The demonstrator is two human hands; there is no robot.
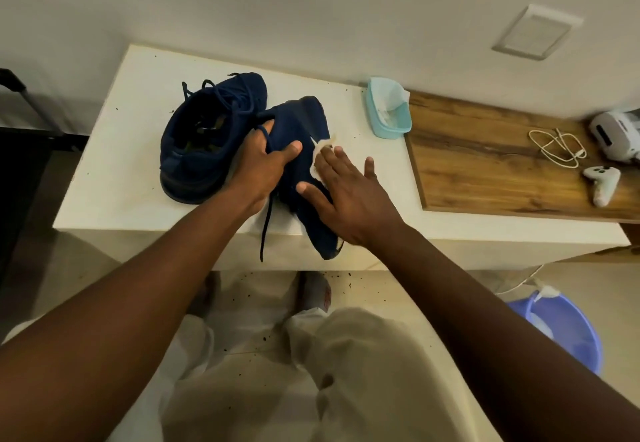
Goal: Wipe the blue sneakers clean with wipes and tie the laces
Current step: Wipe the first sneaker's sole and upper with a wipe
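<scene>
Watching through the head cam, and both hands are on the same shoe. The left hand (263, 164) grips the held sneaker (298, 119) from its left side, with the fingers curled in around the opening and the thumb laid across the blue fabric. The right hand (349, 195) lies flat on the shoe's right side with its fingers straight and spread, pressing a crumpled white wipe (320, 150) against it. Only the far edge of the wipe peeks out past the fingertips.

The held sneaker sits between the two hands on the white table (114, 171). Its near end sticks out over the table's near edge, and a loose lace (266, 226) dangles down below the left wrist. I can't tell which end is the toe.

The second sneaker (201, 136) is just to the left, touching the held one. It's upright with its opening facing up, and neither hand touches it.

The light blue tub of wipes (389, 112) is farther right on the table, apart from the right hand. Beyond it on the wooden top (485, 164) are a white cable (557, 147), a white controller (601, 181) and a white device (616, 133). A blue bucket (568, 330) sits on the floor at the near right.
</scene>
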